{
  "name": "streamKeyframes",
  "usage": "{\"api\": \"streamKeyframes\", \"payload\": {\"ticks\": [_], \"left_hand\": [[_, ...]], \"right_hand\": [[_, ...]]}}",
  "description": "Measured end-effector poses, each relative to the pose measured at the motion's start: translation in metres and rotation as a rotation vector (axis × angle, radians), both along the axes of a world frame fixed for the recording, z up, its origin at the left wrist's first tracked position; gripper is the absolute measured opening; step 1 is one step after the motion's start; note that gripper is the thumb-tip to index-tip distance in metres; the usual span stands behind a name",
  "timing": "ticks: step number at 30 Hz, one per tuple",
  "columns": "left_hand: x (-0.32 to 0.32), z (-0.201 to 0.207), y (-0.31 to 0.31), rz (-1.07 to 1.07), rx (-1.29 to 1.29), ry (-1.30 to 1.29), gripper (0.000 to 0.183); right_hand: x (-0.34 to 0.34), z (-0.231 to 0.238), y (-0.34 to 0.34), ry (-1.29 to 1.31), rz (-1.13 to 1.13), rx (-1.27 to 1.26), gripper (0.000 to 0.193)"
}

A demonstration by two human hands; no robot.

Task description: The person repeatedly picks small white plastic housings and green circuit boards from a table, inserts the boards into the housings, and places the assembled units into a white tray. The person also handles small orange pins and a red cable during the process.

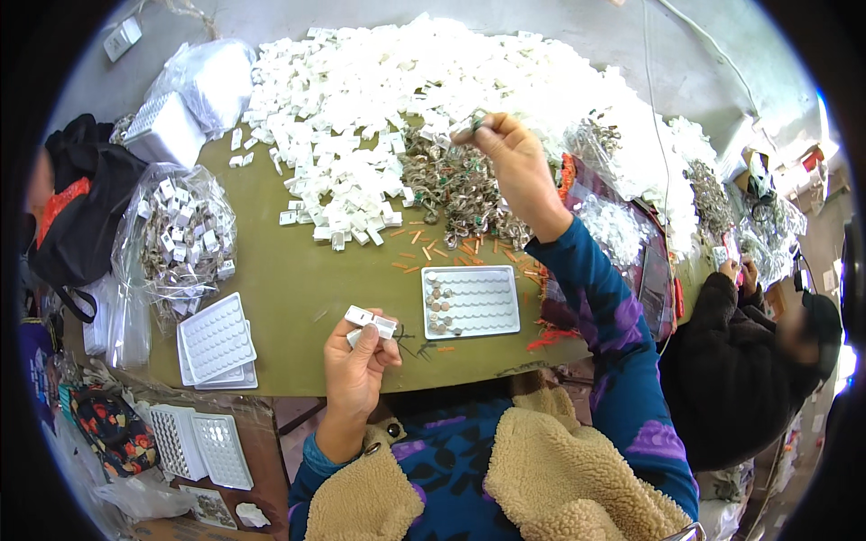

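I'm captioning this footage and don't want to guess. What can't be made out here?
Small piece in the right hand: head view, exact shape unclear, blurred and partly covered by that hand.
White pieces in the left hand: head view, partly hidden by that hand.
White heap: head view, far pieces lost in glare.
Anything in the co-worker's hands: head view, too small to tell.

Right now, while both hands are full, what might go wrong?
The white plastic pieces pinched in the left hand could slip. The small part in the right hand might drop and get lost in the heap of metal parts. The stacked trays by the near table edge could perhaps get knocked off.
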State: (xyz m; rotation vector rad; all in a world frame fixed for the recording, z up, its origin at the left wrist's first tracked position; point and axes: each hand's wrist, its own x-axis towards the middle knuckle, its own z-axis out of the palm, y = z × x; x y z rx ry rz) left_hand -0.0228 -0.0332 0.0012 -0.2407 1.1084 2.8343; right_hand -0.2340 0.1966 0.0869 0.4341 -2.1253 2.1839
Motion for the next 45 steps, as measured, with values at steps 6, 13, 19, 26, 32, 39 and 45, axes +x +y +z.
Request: {"api": "streamKeyframes", "payload": {"ticks": [6, 13, 19, 26, 32, 39, 45], "left_hand": [[0.016, 0.008, 0.005, -0.043, -0.002, -0.028, 0.028], [0.036, 0.009, 0.021, -0.097, -0.086, 0.028, 0.027], [0.044, 0.011, 0.027, -0.076, -0.173, 0.072, 0.028], [0.043, 0.008, 0.030, -0.071, -0.138, 0.071, 0.023], [0.041, 0.009, 0.024, -0.117, -0.145, 0.069, 0.018], [0.038, 0.005, 0.021, -0.028, -0.113, 0.096, 0.021], [0.039, 0.003, 0.031, -0.004, -0.014, -0.023, 0.021]], "right_hand": [[0.099, 0.025, 0.014, 0.003, 0.221, -0.227, 0.006], [0.221, -0.016, -0.034, -0.440, 0.305, -0.252, 0.012], [0.227, -0.028, -0.035, -0.447, 0.250, -0.135, 0.009], [0.229, -0.031, -0.028, -0.217, 0.217, 0.146, 0.013], [0.221, -0.037, -0.025, 0.343, 0.258, 0.318, 0.025], [0.230, -0.045, -0.039, 0.232, 0.187, 0.221, 0.035], [0.228, -0.056, -0.041, 0.365, 0.017, 0.332, 0.028]]}}
